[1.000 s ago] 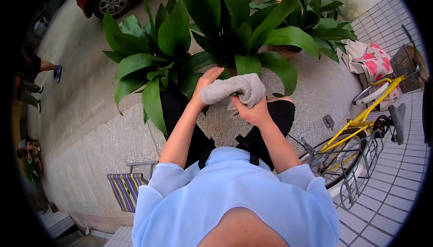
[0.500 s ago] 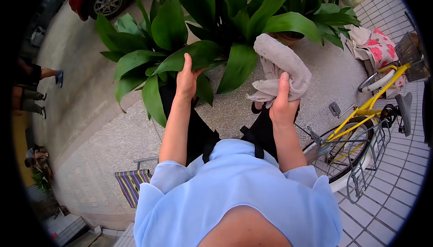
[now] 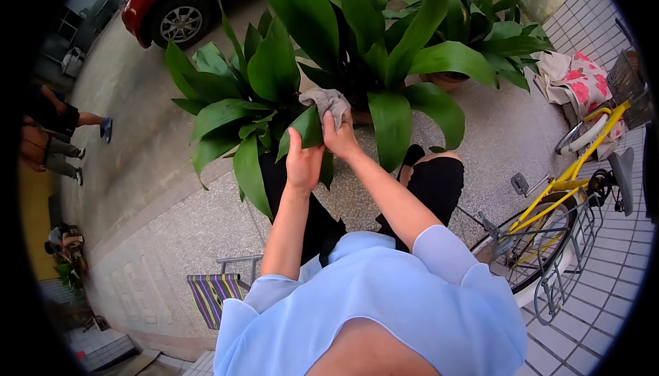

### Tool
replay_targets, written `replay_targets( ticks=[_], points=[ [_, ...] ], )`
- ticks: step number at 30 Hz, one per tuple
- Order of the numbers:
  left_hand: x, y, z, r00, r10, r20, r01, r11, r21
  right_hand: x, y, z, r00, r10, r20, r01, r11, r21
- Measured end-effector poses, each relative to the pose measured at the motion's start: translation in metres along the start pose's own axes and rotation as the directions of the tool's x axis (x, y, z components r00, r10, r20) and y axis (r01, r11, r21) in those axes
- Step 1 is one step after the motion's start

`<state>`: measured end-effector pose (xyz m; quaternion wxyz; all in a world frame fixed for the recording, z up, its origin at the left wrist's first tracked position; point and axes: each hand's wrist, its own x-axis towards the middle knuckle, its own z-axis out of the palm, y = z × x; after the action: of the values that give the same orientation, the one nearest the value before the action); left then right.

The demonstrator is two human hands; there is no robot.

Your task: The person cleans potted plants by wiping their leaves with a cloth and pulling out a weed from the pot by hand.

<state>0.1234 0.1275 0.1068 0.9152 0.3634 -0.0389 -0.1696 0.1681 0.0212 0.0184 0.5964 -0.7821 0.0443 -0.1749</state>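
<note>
A crumpled grey cloth [image 3: 325, 100] is bunched in my right hand [image 3: 341, 137], lying against a broad green leaf [image 3: 307, 129] of the potted plant. My left hand [image 3: 304, 165] grips the same leaf near its tip, thumb on the upper side and fingers beneath. The two hands are close together in front of me. Part of the leaf is hidden under the cloth and my right hand. More long glossy leaves [image 3: 390, 125] of the plant hang around both hands.
A yellow bicycle [image 3: 573, 153] stands at right beside a floral cloth [image 3: 583, 84]. A striped folding stool [image 3: 213, 297] is at lower left. Behind the plants is a red car [image 3: 154, 2]. Two people's legs [image 3: 89, 121] show at far left.
My right hand has moved left with the cloth, from beside the plant onto the leaf. The cloth is now bunched up instead of hanging loose. My left hand stays at the leaf.
</note>
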Motion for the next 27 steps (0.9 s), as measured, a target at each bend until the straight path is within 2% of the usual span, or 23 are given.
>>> replay_targets(
  ticks=[1,2,5,8,9,10,12,13,14,16,17,19,20,21,22,24,26,27],
  points=[
    [0.000,0.001,-0.002,1.000,-0.020,-0.005,0.020,0.999,-0.036,0.014,0.005,-0.003,0.952,0.284,0.119,-0.298,0.945,0.132],
    [0.000,0.001,-0.003,0.999,-0.040,-0.008,0.039,0.997,-0.072,0.022,0.008,-0.009,0.812,0.518,0.268,-0.575,0.788,0.220],
    [-0.004,-0.004,0.000,0.998,-0.062,-0.010,0.060,0.990,-0.129,0.022,-0.007,-0.019,0.679,0.545,0.492,-0.720,0.365,0.591],
    [-0.003,-0.011,-0.008,0.999,0.032,-0.026,-0.033,0.999,-0.018,0.007,-0.031,-0.021,0.746,0.358,0.562,-0.661,0.285,0.695],
    [-0.001,-0.013,-0.008,0.997,0.064,-0.041,-0.061,0.996,0.069,-0.002,-0.049,-0.019,0.767,0.337,0.546,-0.632,0.255,0.732],
    [0.000,-0.013,-0.010,0.997,0.053,-0.060,-0.045,0.991,0.126,-0.012,-0.067,-0.022,0.758,0.302,0.578,-0.650,0.271,0.710],
    [0.003,-0.008,-0.012,0.995,0.034,-0.089,-0.011,0.970,0.241,-0.026,-0.084,-0.028,0.818,0.210,0.536,-0.571,0.421,0.705],
    [0.001,-0.002,-0.004,0.998,0.017,-0.061,0.000,0.963,0.270,-0.030,-0.100,-0.037,0.822,0.191,0.536,-0.558,0.455,0.694],
    [0.001,-0.004,-0.010,0.997,-0.025,-0.069,0.044,0.959,0.281,-0.035,-0.101,-0.038,0.838,0.218,0.501,-0.530,0.546,0.649],
    [0.001,0.000,-0.012,0.990,-0.107,-0.088,0.129,0.944,0.304,-0.042,-0.120,-0.050,0.860,0.141,0.491,-0.473,0.582,0.662],
    [-0.002,0.004,0.001,0.994,-0.057,-0.097,0.091,0.912,0.400,-0.042,-0.124,-0.058,0.849,0.138,0.510,-0.499,0.528,0.687],
    [-0.005,0.019,0.021,0.994,-0.068,-0.083,0.087,0.964,0.251,-0.042,-0.131,-0.078,0.824,0.131,0.551,-0.550,0.414,0.725],
    [-0.006,0.021,0.025,0.995,-0.071,-0.076,0.083,0.981,0.173,-0.039,-0.137,-0.089,0.806,0.176,0.564,-0.590,0.294,0.752],
    [-0.005,0.023,0.023,0.997,-0.077,-0.008,0.077,0.997,-0.001,-0.035,-0.135,-0.096,0.792,0.173,0.585,-0.608,0.139,0.782],
    [-0.009,0.029,0.021,0.959,-0.180,0.220,0.218,0.962,-0.163,-0.031,-0.134,-0.101,0.780,0.165,0.604,-0.609,-0.018,0.793],
    [-0.012,0.029,0.030,0.975,-0.182,0.128,0.198,0.972,-0.129,-0.028,-0.139,-0.110,0.816,0.172,0.552,-0.560,-0.004,0.829],
    [-0.014,0.032,0.050,0.995,-0.073,0.075,0.071,0.997,0.030,-0.027,-0.143,-0.119,0.855,0.135,0.500,-0.507,0.020,0.862],
    [-0.014,0.035,0.057,0.998,-0.013,0.057,0.007,0.994,0.112,-0.027,-0.140,-0.122,0.887,0.092,0.453,-0.461,0.104,0.881]
  ],
)
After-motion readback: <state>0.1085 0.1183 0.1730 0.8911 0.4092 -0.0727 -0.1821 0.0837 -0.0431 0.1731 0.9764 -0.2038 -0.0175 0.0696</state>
